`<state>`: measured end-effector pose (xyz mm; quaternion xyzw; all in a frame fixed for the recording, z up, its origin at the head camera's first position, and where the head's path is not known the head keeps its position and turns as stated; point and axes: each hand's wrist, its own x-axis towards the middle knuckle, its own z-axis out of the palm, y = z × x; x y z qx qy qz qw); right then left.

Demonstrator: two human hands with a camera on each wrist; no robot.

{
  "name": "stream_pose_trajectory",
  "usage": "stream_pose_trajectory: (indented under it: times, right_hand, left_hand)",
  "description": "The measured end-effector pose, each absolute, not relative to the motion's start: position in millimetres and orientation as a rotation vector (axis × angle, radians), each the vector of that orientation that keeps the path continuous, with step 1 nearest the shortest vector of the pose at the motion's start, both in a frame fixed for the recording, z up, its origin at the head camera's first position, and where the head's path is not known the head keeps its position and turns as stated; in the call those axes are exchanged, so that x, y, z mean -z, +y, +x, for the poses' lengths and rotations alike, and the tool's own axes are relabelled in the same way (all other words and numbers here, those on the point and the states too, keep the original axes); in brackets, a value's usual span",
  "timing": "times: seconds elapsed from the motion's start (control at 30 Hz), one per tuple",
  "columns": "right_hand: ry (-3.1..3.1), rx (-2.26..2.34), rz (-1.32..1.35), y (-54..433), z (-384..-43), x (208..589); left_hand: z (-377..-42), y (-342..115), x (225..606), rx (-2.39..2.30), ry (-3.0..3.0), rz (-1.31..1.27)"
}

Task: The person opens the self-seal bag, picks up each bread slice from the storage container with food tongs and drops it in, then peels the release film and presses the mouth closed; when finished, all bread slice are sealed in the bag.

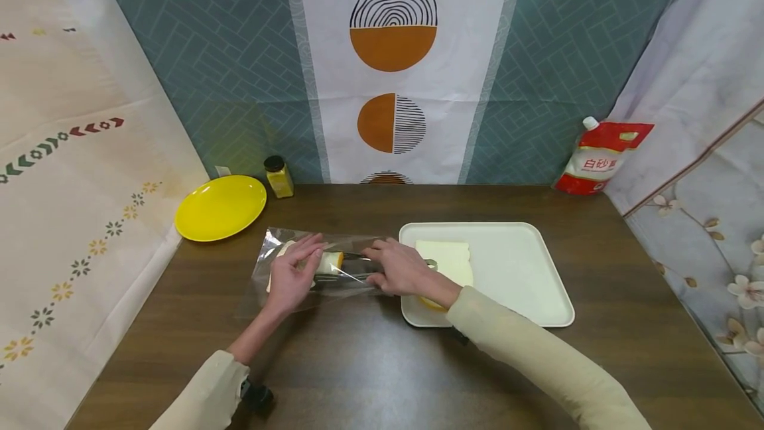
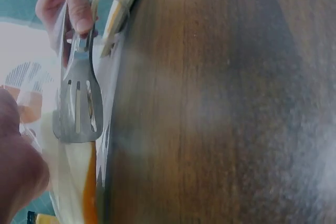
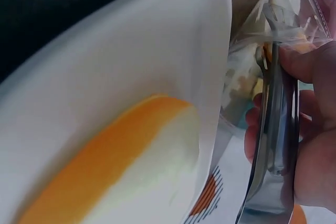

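A clear plastic bag [image 1: 262, 271] lies left of the tray, a pale piece of bread with an orange-brown crust [image 1: 330, 262] inside it. My left hand [image 1: 292, 277] is over the bag's left part, thumb and fingers at its film, covering some of the bread. My right hand [image 1: 398, 266] grips metal tongs [image 3: 275, 129]. Their slotted head [image 2: 80, 103] reaches inside the bag and sits right at the bread's end. On the white tray [image 1: 519, 271], below my right wrist, rests another piece of bread [image 1: 444, 261], its crust [image 3: 110, 150] orange-brown along one side.
A yellow plate [image 1: 221, 208] stands at the back left, beside a small yellow jar with a black lid [image 1: 279, 178]. At the back right, a red and white pouch [image 1: 599, 156] leans on the curtain. Patterned cloth [image 1: 394, 85] hangs behind the wooden table [image 1: 370, 377].
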<state>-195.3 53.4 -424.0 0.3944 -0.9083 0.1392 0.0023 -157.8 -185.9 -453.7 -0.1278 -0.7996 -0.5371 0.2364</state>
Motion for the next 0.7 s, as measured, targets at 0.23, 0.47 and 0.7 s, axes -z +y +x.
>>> stream_pose_trajectory:
  times: [0.23,0.47,0.7]
  right_hand:
    - [-2.826,-0.399,1.247,50.7,-197.1,424.8]
    - [-2.873,-0.396,1.251,49.3,-197.9,421.3]
    - [-2.961,-0.364,1.262,49.1,-205.2,418.3]
  left_hand:
    - [-155.7,-186.3,452.3,1.496,-2.223,-0.324]
    - [-157.8,-188.4,454.8,1.456,-2.229,-0.327]
    - [-159.6,-191.7,459.0,1.394,-2.253,-0.31]
